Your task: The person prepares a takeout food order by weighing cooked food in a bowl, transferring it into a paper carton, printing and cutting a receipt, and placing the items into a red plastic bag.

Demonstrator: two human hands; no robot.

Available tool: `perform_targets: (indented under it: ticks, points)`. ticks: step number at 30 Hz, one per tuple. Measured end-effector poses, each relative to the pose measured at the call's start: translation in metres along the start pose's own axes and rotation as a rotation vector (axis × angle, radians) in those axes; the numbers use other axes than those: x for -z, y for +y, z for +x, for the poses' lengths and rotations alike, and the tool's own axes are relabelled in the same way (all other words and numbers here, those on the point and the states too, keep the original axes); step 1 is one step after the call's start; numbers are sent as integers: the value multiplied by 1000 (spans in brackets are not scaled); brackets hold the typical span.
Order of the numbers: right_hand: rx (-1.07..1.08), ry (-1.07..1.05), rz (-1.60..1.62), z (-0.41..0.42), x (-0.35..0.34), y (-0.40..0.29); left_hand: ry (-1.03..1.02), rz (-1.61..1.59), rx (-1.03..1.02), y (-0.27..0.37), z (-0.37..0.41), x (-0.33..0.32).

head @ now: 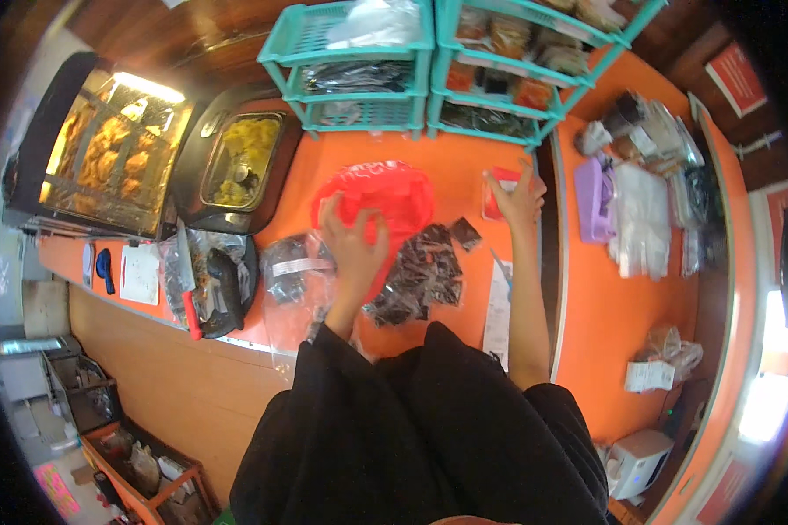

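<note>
My left hand [354, 246] hovers at the near edge of a red plastic bag [394, 197], fingers curled apart; whether it touches the bag is hard to tell. My right hand [519, 197] is over a flat red packet [496, 197] at the counter's right side, its fingers spread; contact with the packet cannot be made out. Between my arms lies a pile of small dark sachets [420, 275], with one dark sachet [465, 234] apart from it. A clear plastic bag with dark contents [292, 269] lies left of my left wrist. Scissors [504, 272] rest on a paper strip [497, 315].
Teal plastic racks [430, 46] stand at the back. To the left are a lit food warmer [111, 157], a metal tray of yellow food [243, 161], a red-handled knife [189, 282] and a white cutting board [140, 274]. Plastic bags [640, 216] and a purple basket [591, 200] lie right.
</note>
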State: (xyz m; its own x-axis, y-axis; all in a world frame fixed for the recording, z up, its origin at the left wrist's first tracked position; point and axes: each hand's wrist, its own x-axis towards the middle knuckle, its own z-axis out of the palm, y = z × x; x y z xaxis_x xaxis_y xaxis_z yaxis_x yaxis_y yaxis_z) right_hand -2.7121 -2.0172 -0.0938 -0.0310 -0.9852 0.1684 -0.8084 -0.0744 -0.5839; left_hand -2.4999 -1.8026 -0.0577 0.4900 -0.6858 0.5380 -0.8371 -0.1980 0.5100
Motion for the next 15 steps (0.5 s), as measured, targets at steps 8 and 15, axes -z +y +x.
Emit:
perform_targets:
  ticks: [8, 15]
  points:
    - [-198, -267, -409, 16, -19, -16, -483, 187, 179, -117, 46, -21]
    - [121, -332, -32, -25, 73, -95, -290, 384, -139, -84, 59, -7]
